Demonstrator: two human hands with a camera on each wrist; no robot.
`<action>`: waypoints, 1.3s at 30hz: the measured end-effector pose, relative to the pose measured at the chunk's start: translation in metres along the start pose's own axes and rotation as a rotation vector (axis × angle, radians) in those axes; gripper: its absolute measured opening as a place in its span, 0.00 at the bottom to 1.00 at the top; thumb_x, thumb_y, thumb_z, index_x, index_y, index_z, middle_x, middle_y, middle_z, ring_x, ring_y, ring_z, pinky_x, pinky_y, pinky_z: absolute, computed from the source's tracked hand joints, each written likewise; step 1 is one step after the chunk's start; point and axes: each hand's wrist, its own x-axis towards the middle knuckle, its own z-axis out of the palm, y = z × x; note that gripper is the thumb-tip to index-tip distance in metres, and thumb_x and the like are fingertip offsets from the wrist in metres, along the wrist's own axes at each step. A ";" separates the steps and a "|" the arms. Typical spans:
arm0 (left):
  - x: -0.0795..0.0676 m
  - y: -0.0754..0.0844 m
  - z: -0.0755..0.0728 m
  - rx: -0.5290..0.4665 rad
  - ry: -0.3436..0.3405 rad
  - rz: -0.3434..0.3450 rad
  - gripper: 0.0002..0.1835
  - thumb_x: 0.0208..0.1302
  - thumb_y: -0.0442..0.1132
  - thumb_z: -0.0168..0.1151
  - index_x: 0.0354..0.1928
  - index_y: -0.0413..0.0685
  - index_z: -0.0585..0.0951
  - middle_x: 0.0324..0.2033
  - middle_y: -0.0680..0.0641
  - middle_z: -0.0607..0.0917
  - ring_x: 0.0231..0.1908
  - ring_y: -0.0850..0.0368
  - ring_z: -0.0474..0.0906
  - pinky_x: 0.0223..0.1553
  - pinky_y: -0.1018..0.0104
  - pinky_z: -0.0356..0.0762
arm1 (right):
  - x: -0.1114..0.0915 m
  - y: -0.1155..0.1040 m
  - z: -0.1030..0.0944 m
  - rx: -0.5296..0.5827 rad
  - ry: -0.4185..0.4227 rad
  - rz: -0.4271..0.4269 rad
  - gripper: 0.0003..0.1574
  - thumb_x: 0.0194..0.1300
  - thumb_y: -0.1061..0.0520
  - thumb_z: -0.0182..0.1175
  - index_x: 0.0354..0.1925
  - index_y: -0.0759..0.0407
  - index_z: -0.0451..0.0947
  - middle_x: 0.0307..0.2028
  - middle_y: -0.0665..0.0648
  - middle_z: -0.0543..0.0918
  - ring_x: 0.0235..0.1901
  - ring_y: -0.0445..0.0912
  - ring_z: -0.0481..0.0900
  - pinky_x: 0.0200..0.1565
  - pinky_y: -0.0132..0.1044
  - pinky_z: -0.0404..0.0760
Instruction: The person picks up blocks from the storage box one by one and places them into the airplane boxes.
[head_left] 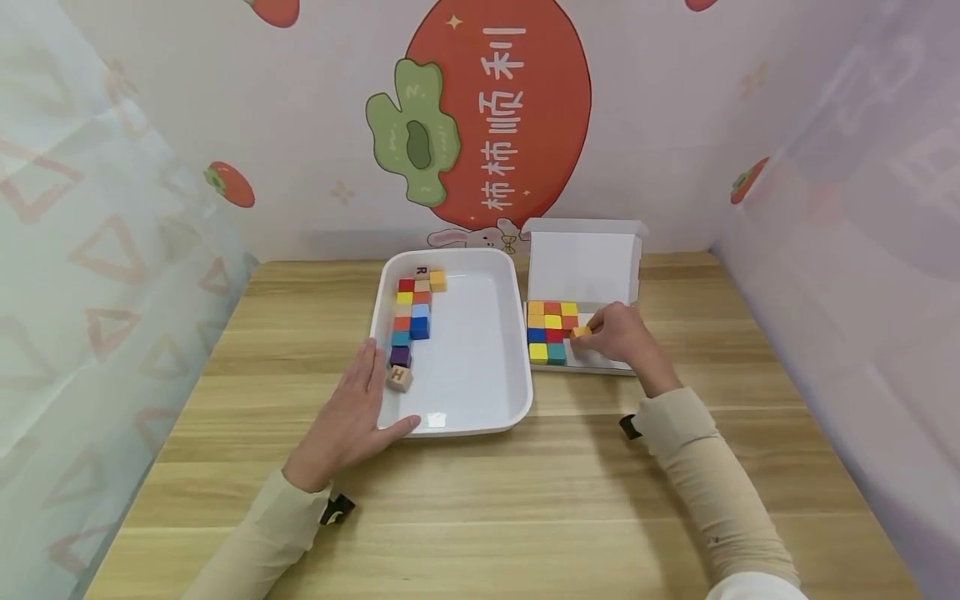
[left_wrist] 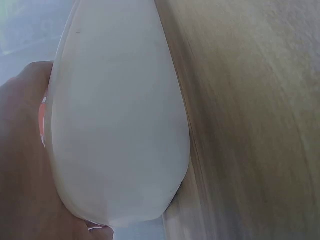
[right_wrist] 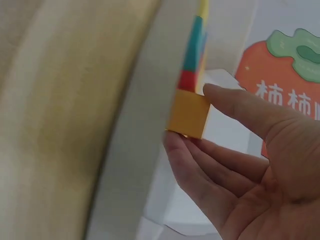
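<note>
My right hand (head_left: 621, 332) pinches an orange-yellow cube (right_wrist: 189, 114) between thumb and fingers, inside the white box (head_left: 600, 364). Beside that cube stand rows of coloured cubes in the box, among them a red cube (head_left: 554, 336) and a teal cube (head_left: 557, 353). My left hand (head_left: 352, 412) rests at the near left corner of the white tray (head_left: 472, 429), fingers straight along its side and thumb over the front rim. In the tray, several cubes line the left side, including a wooden cube marked H (head_left: 399, 378) and a purple cube (head_left: 401, 357).
The box lid (head_left: 581, 265) stands raised behind the box, near the printed back wall (head_left: 315, 167). Tray and box sit side by side on the wooden table (head_left: 525, 517). Pale printed walls rise on both sides.
</note>
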 end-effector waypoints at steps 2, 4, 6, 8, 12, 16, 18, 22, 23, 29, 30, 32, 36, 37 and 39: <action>-0.001 0.000 0.000 -0.004 -0.002 0.000 0.63 0.54 0.81 0.42 0.76 0.41 0.39 0.77 0.41 0.35 0.77 0.43 0.35 0.74 0.43 0.50 | 0.002 0.002 0.007 0.015 0.008 0.020 0.28 0.55 0.43 0.71 0.44 0.63 0.84 0.44 0.62 0.83 0.41 0.53 0.74 0.36 0.36 0.78; -0.001 0.000 0.000 -0.007 0.000 -0.001 0.63 0.54 0.81 0.43 0.76 0.41 0.39 0.77 0.41 0.34 0.77 0.43 0.35 0.74 0.44 0.50 | 0.003 0.003 0.011 0.017 0.015 0.030 0.30 0.55 0.42 0.70 0.45 0.64 0.83 0.46 0.63 0.83 0.43 0.53 0.75 0.39 0.38 0.80; -0.001 0.000 0.000 -0.008 0.001 -0.001 0.63 0.55 0.81 0.43 0.76 0.41 0.39 0.77 0.41 0.35 0.77 0.43 0.35 0.74 0.43 0.50 | 0.004 0.004 0.015 0.022 0.025 0.035 0.32 0.55 0.41 0.70 0.47 0.66 0.83 0.48 0.63 0.83 0.44 0.54 0.75 0.41 0.40 0.80; -0.001 0.000 0.000 -0.009 0.003 -0.005 0.63 0.54 0.81 0.43 0.76 0.41 0.39 0.77 0.41 0.35 0.77 0.43 0.35 0.74 0.43 0.51 | 0.005 0.004 0.017 0.024 0.038 0.041 0.34 0.55 0.40 0.70 0.49 0.65 0.82 0.49 0.63 0.83 0.45 0.54 0.76 0.43 0.42 0.81; -0.001 0.000 0.001 -0.003 -0.001 -0.013 0.64 0.54 0.82 0.42 0.76 0.41 0.39 0.77 0.42 0.35 0.77 0.44 0.35 0.74 0.43 0.51 | 0.005 0.006 0.019 0.061 0.046 0.058 0.36 0.56 0.40 0.69 0.52 0.64 0.81 0.51 0.64 0.82 0.48 0.54 0.75 0.48 0.45 0.82; -0.001 -0.001 0.002 -0.001 0.003 -0.010 0.63 0.54 0.81 0.43 0.76 0.41 0.39 0.77 0.42 0.34 0.77 0.43 0.35 0.74 0.44 0.51 | 0.005 0.006 0.020 0.097 0.047 0.065 0.35 0.57 0.40 0.69 0.52 0.64 0.81 0.52 0.64 0.82 0.49 0.55 0.75 0.51 0.46 0.81; 0.000 -0.001 0.002 -0.001 0.008 -0.007 0.63 0.54 0.81 0.43 0.76 0.41 0.39 0.77 0.42 0.34 0.77 0.43 0.35 0.74 0.44 0.50 | 0.006 0.006 0.020 0.104 0.048 0.067 0.34 0.57 0.40 0.69 0.52 0.64 0.81 0.52 0.63 0.82 0.49 0.55 0.75 0.51 0.46 0.81; 0.000 -0.001 0.002 0.002 0.006 -0.004 0.63 0.54 0.81 0.42 0.76 0.41 0.39 0.77 0.42 0.34 0.77 0.44 0.35 0.74 0.44 0.50 | 0.006 0.004 0.019 0.095 0.041 0.056 0.35 0.57 0.40 0.68 0.52 0.64 0.81 0.53 0.64 0.82 0.49 0.55 0.76 0.50 0.47 0.82; 0.001 -0.001 0.002 0.002 0.005 -0.004 0.63 0.54 0.81 0.42 0.76 0.41 0.39 0.77 0.42 0.34 0.77 0.44 0.35 0.74 0.44 0.50 | 0.006 0.002 0.018 0.083 0.051 0.040 0.35 0.57 0.40 0.68 0.52 0.65 0.81 0.52 0.64 0.82 0.48 0.56 0.77 0.49 0.47 0.83; 0.001 -0.001 0.002 0.002 0.020 0.006 0.63 0.54 0.81 0.43 0.76 0.41 0.40 0.77 0.41 0.36 0.77 0.43 0.36 0.74 0.44 0.50 | -0.001 -0.029 0.007 -0.002 0.090 -0.127 0.32 0.59 0.46 0.68 0.54 0.66 0.79 0.48 0.64 0.85 0.45 0.56 0.83 0.45 0.47 0.86; 0.001 0.000 0.002 0.002 0.023 0.008 0.63 0.54 0.81 0.43 0.76 0.41 0.40 0.77 0.41 0.36 0.77 0.43 0.36 0.74 0.44 0.50 | -0.001 -0.037 0.005 -0.002 0.075 -0.160 0.32 0.59 0.47 0.69 0.55 0.65 0.79 0.48 0.64 0.85 0.46 0.55 0.83 0.46 0.47 0.86; 0.001 0.000 0.003 0.002 0.024 0.012 0.63 0.54 0.81 0.43 0.76 0.41 0.40 0.77 0.41 0.36 0.77 0.44 0.35 0.74 0.44 0.51 | -0.002 -0.052 0.004 -0.010 0.041 -0.242 0.31 0.58 0.48 0.69 0.55 0.63 0.79 0.48 0.62 0.85 0.47 0.54 0.84 0.47 0.47 0.85; 0.001 -0.001 0.002 0.005 0.024 0.012 0.63 0.54 0.81 0.44 0.76 0.41 0.40 0.77 0.40 0.37 0.77 0.43 0.36 0.73 0.43 0.52 | -0.002 -0.088 0.007 -0.031 -0.044 -0.391 0.30 0.57 0.47 0.70 0.54 0.60 0.80 0.48 0.59 0.86 0.47 0.50 0.84 0.49 0.43 0.85; 0.001 -0.002 0.002 0.008 0.023 0.013 0.63 0.54 0.81 0.43 0.76 0.41 0.40 0.77 0.40 0.37 0.77 0.43 0.36 0.73 0.42 0.52 | -0.001 -0.096 0.009 -0.041 -0.061 -0.422 0.30 0.57 0.46 0.70 0.54 0.59 0.80 0.48 0.58 0.86 0.47 0.49 0.84 0.49 0.42 0.85; 0.001 -0.002 0.003 0.011 0.018 0.008 0.63 0.54 0.81 0.43 0.76 0.41 0.39 0.77 0.41 0.36 0.77 0.43 0.36 0.73 0.42 0.52 | -0.001 -0.113 0.013 -0.058 -0.097 -0.460 0.31 0.57 0.45 0.70 0.55 0.57 0.79 0.48 0.56 0.86 0.48 0.48 0.84 0.49 0.40 0.85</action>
